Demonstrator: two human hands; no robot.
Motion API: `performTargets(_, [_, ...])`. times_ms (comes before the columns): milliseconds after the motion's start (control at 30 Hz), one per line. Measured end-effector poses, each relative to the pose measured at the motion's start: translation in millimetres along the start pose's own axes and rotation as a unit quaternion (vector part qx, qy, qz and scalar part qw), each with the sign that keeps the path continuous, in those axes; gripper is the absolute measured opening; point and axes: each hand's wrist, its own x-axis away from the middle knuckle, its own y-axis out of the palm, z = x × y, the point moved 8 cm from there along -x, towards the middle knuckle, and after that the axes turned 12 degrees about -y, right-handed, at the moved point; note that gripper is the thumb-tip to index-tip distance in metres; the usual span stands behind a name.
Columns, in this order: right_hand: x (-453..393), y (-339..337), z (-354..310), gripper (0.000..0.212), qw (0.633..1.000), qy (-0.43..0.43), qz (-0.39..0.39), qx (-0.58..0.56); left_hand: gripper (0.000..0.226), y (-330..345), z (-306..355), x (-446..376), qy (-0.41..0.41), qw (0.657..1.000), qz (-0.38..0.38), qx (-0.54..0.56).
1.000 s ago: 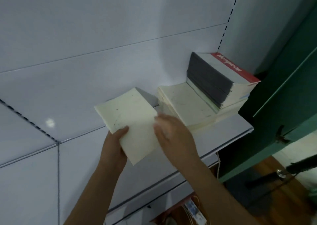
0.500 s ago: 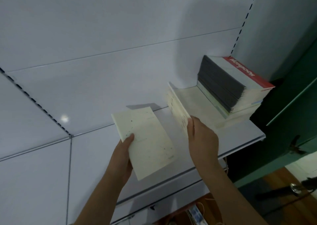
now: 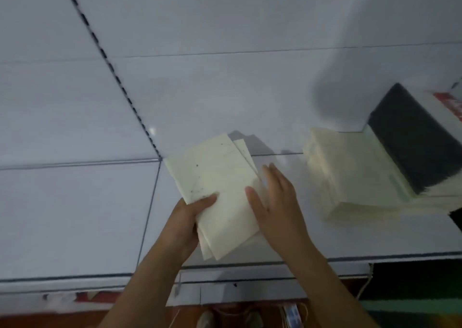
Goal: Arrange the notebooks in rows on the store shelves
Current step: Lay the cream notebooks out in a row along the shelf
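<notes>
My left hand (image 3: 186, 224) grips a small bundle of cream notebooks (image 3: 220, 190) at its lower left corner, thumb on the top cover. At least two notebooks lie fanned in that bundle over the white shelf (image 3: 75, 215). My right hand (image 3: 277, 200) rests flat, fingers straight, against the bundle's right edge. To the right, a stack of cream notebooks (image 3: 350, 175) lies on the shelf. Against it on the far right rises a taller stack with dark spines (image 3: 410, 137) and a red-printed cover on top.
The white back panel (image 3: 225, 90) rises behind the shelf, with a slotted upright (image 3: 110, 62) running diagonally. The shelf's front lip (image 3: 250, 275) is below my wrists. Dark green flooring (image 3: 412, 282) and cables show at the bottom right.
My right hand took a notebook from the cream stack and brought it left onto the bundle in my left hand. The view has swung left and down.
</notes>
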Motion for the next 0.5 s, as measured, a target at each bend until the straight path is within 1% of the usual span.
performTargets(67, [-21, 18, -3, 0.077, 0.992, 0.045, -0.023, -0.114, 0.032, -22, 3, 12, 0.011, 0.999, 0.035, -0.024])
performTargets(100, [-29, 31, -8, 0.076, 0.983, 0.072, -0.034, -0.168, 0.03, -35, 4, 20, 0.016, 0.997, 0.055, -0.043])
performTargets(200, [-33, 79, -34, 0.054, 0.948, 0.132, -0.062, -0.282, 0.033, -74, 10, 49, 0.031, 0.985, 0.107, -0.129])
performTargets(267, [-27, 106, -60, 0.037, 0.934, 0.147, -0.047, -0.323, 0.034, -107, 18, 71, 0.048, 0.975, 0.145, -0.16])
performTargets(333, [-20, 136, -88, 0.024, 0.919, 0.156, -0.028, -0.362, 0.032, -146, 23, 91, 0.065, 0.974, 0.166, -0.137])
performTargets(433, [-12, 182, -138, 0.021, 0.899, 0.178, -0.026, -0.4, 0.032, -215, 25, 122, 0.074, 0.975, 0.188, -0.092])
performTargets(500, [-10, 216, -174, 0.023, 0.89, 0.185, -0.021, -0.416, 0.031, -268, 26, 142, 0.085, 0.971, 0.205, -0.091])
